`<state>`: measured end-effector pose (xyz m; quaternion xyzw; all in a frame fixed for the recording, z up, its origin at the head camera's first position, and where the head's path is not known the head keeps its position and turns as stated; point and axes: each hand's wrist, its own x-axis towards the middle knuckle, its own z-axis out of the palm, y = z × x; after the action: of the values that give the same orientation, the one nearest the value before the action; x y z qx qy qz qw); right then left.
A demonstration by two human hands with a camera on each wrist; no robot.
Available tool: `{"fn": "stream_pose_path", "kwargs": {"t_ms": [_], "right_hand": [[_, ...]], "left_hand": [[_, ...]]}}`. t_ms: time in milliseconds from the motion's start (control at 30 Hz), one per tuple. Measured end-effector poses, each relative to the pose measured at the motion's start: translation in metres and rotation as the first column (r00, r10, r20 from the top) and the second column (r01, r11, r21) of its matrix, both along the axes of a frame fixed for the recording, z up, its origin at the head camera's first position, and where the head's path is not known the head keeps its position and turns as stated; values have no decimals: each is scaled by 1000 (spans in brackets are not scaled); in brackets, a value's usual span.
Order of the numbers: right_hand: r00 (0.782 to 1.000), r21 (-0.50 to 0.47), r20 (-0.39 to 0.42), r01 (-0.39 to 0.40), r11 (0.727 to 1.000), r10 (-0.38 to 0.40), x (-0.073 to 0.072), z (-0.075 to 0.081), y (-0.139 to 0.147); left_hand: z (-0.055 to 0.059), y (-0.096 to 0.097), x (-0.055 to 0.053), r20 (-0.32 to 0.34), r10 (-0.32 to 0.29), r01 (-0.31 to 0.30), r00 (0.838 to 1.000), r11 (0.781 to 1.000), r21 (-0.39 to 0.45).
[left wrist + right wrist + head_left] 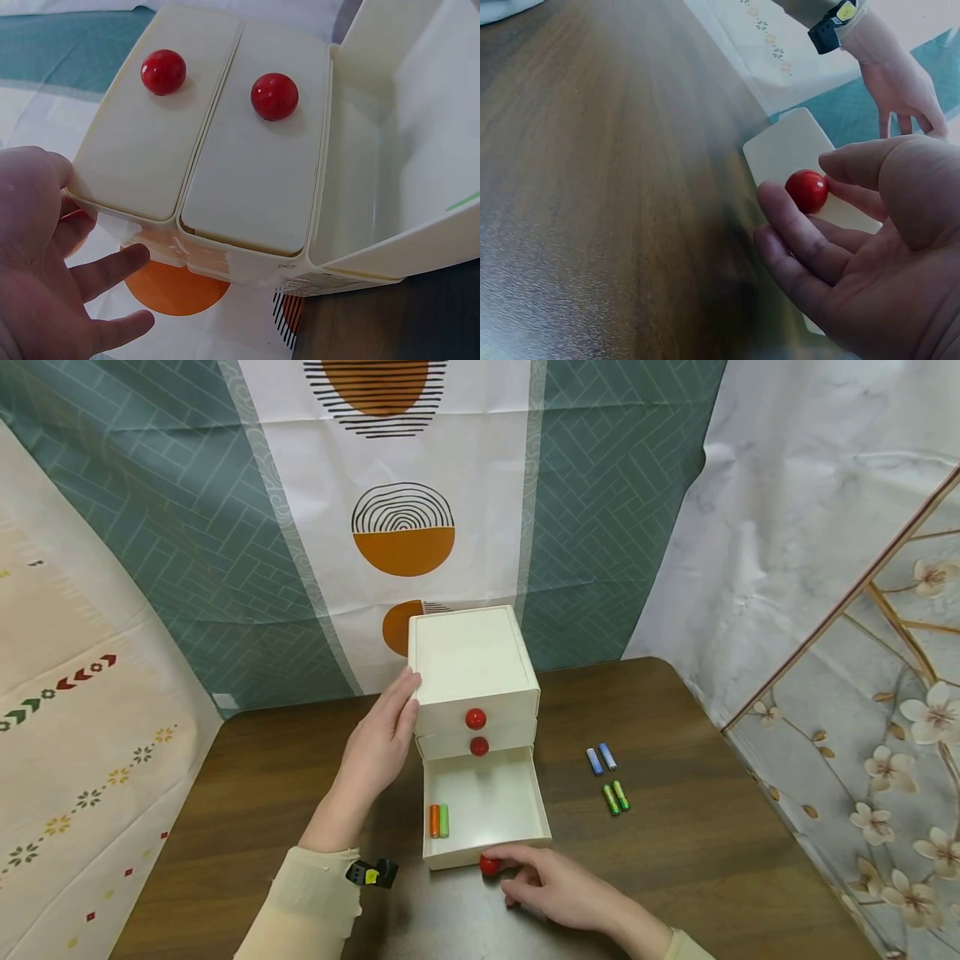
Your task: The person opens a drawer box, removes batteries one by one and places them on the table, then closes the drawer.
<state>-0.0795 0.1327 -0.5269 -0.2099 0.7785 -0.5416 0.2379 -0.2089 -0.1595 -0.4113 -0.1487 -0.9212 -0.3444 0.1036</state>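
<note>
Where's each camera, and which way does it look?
Head: on the head, looking forward and down at the drawer box; left hand and right hand show.
Left wrist: on that wrist, looking at two closed drawers; left hand shows.
Right wrist: on that wrist, looking at the open drawer and its knob; both hands show.
Head and right wrist share that knob.

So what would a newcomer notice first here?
Probably the cream drawer unit near the middle, with glossy red knobs down its front. Its bottom drawer is open, with an orange battery and a green battery at its left. Off to the right, four more batteries lie on the brown table.
</note>
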Motion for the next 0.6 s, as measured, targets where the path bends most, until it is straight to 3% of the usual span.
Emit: {"fn": "stream_pose_path", "kwargs": {"t_ms": [233,600], "right_hand": [[1000,2,27,-13,1000,13,3,1,0],[1000,5,6,-8,1000,8,6,0,0]], "left_hand": [[0,0,0,4,0,0,1000,1000,2],[1,0,-1,5,-1,1,1000,1000,3]]}}
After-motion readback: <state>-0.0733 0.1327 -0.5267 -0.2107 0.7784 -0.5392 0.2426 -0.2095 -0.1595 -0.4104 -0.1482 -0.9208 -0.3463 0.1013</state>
